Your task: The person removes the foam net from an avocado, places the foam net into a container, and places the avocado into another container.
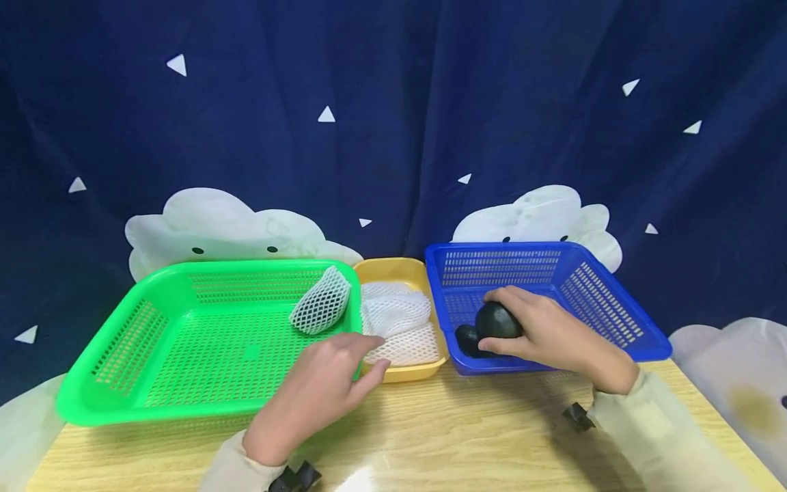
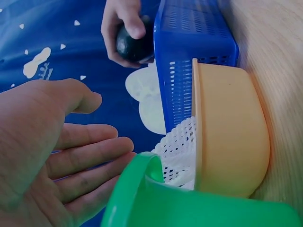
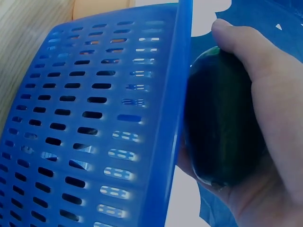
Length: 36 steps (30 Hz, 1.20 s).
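Observation:
My right hand (image 1: pixel 547 331) grips a dark green, oval avocado (image 1: pixel 499 320) over the front left of the blue basket (image 1: pixel 492 367). In the right wrist view this avocado (image 3: pixel 222 118) is level with the basket's rim, between thumb and fingers. Another dark avocado (image 1: pixel 466 339) lies in the basket, partly hidden. My left hand (image 1: pixel 322 383) holds nothing, fingers extended, above the green basket's right front corner. Nearest to its fingertips are white foam nets (image 1: pixel 399 311) in the yellow tray (image 1: pixel 402 373). The left wrist view shows that palm (image 2: pixel 61 156) with its fingers spread slightly.
The green basket (image 1: pixel 172 414) stands at the left, with a foam-netted dark item (image 1: pixel 322 301) in its back right corner. The containers stand side by side on a wooden table (image 1: pixel 467 437). A dark blue curtain (image 1: pixel 393 137) hangs behind.

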Each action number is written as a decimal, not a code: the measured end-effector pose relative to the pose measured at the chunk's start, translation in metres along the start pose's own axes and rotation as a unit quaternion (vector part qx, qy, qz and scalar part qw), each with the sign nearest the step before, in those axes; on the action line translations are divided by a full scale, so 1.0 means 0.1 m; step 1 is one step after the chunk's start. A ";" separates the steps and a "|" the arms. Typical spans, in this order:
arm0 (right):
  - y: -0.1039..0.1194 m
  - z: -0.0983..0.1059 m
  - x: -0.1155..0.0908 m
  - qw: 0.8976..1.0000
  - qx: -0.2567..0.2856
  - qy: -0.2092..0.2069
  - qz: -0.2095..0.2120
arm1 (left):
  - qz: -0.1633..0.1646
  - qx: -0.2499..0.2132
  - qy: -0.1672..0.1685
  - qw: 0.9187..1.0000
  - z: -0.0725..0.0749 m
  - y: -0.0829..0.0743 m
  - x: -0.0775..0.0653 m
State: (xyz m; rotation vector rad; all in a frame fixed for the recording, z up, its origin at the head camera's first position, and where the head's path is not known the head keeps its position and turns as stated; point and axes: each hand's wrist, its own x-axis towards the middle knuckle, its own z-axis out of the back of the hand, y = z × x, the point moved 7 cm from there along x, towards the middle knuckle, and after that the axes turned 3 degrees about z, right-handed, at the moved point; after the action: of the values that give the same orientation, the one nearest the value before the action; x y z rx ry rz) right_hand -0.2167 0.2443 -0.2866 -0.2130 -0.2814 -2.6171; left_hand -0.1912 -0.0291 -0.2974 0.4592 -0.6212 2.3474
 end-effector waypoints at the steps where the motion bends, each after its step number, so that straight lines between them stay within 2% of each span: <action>1: -0.01 0.00 0.01 1.000 0.001 0.001 -0.001 | -0.001 0.000 0.001 1.000 -0.01 -0.01 0.00; 10: -0.09 -0.05 0.10 1.000 -0.003 -0.002 0.013 | 0.001 0.001 0.009 1.000 -0.04 -0.02 0.00; 17: -0.17 -0.08 0.25 1.000 -0.001 -0.008 0.017 | 0.000 0.003 0.009 1.000 -0.05 0.00 -0.03; 24: -0.25 -0.14 0.37 1.000 0.004 0.029 -0.002 | -0.002 0.010 0.013 1.000 -0.05 0.00 -0.04; 28: -0.27 -0.15 0.43 0.999 0.004 0.039 0.004 | -0.004 0.014 0.016 1.000 -0.05 -0.01 -0.04; 36: -0.29 -0.14 0.55 0.997 0.032 0.068 -0.008 | -0.010 0.018 0.015 1.000 -0.03 -0.02 -0.03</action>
State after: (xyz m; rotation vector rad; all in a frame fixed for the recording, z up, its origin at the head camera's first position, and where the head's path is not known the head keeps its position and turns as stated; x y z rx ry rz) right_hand -0.2802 0.2404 -0.2934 -0.0110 -0.3201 -2.6188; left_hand -0.1877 -0.0278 -0.3009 0.4422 -0.5598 2.3460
